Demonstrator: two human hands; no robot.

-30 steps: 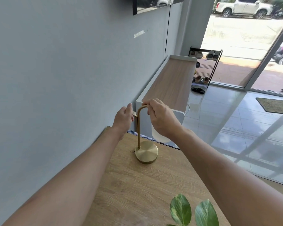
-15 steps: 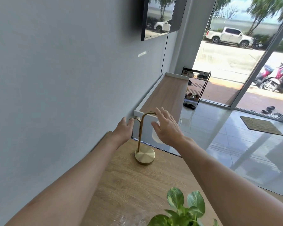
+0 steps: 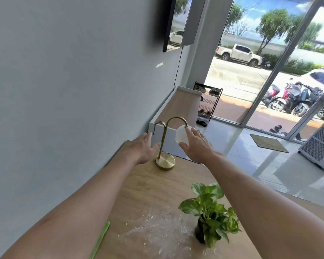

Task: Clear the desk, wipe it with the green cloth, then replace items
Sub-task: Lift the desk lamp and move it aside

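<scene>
At the lower left edge of the frame I can see a thin strip of the green cloth [image 3: 101,238] lying on the desk [image 3: 144,186], mostly hidden under my left forearm. Just right of it, low in the frame, the wood carries a pale smear of powder and crumbs [image 3: 157,232] — so the wiping looks unfinished to me.

Moving right and up, my left hand [image 3: 143,148] has let go of the lamp [image 3: 166,146]: a second ago its grip was pinched on the shorter gold arm, and now it is spread open, holding nothing, just left of the stem. The lamp stands upright on its round gold base near the far end of the desk, in the middle of the frame.

Right of it, my right hand [image 3: 196,146] has also come off the curved top — its grip is open, fingers splayed, close against the white shade hanging from the taller arm; I cannot tell whether they touch it.

Lower right, the potted plant [image 3: 210,212] sits beside the mess. My read: the lamp has been set down and released, yet the dust remains, so the cloth is what I should reach for.
</scene>
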